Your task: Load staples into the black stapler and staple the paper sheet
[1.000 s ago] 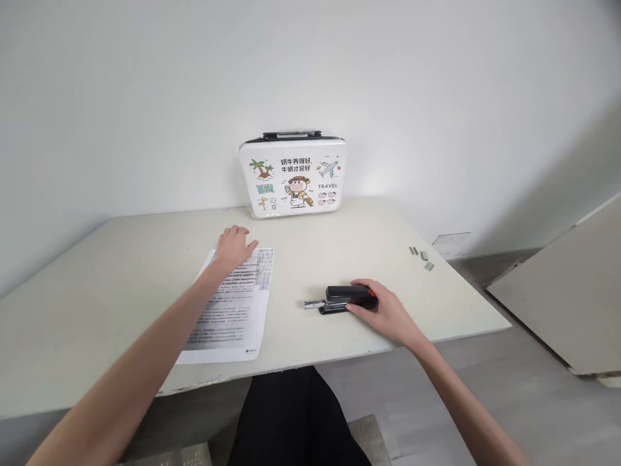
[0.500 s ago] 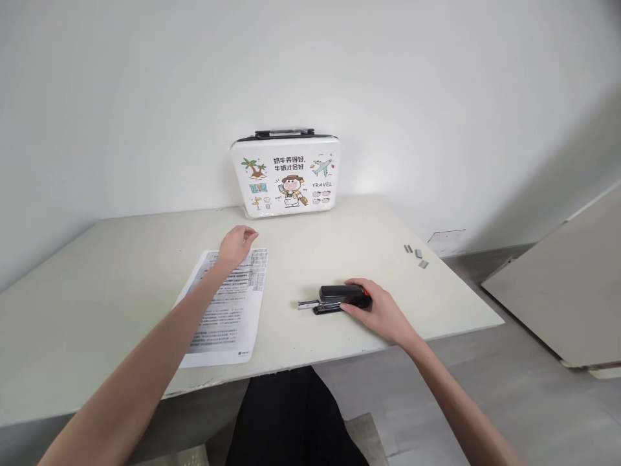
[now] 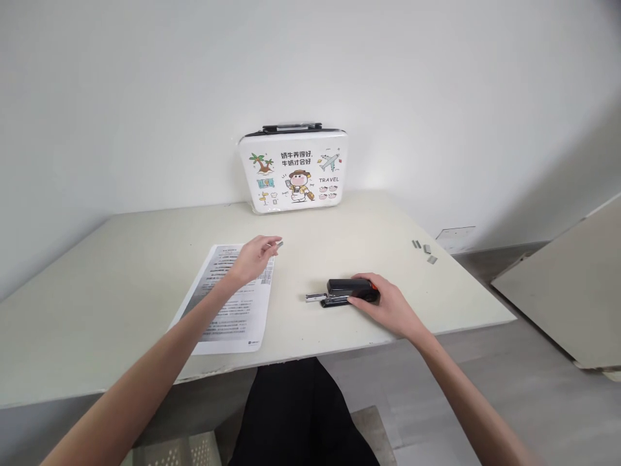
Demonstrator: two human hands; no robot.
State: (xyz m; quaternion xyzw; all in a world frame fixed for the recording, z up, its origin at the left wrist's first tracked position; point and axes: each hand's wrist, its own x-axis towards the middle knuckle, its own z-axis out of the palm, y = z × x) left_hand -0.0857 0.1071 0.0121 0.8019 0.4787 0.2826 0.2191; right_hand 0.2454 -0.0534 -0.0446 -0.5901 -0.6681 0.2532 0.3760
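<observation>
1. A small grey staple strip is held between the thumb and fingers of the left hand, which is closed narrowly in a pinch.
2. The strip is held near the upper right corner of a printed sheet; part of the sheet is covered from view by the left hand and forearm. Whether the sheet is touched by that hand cannot be told.
3. A black stapler is gripped at its right end by the right hand, with the fingers wrapped over its back and the thumb laid along the near side.
4. The stapler is rested on the tabletop, to the right of the sheet and well apart from it. A metal rail is extended from its left end, and a patch of red-orange is seen beside the fingers.
5. More grey staple pieces are scattered near the right edge of the tabletop, beyond the right hand.
6. A white case printed with cartoon drawings, lettering and the word "TRAVEL" is stood upright at the back, near the wall. It is topped by a black handle.
7. Below the front edge, black trousers are seen.
</observation>
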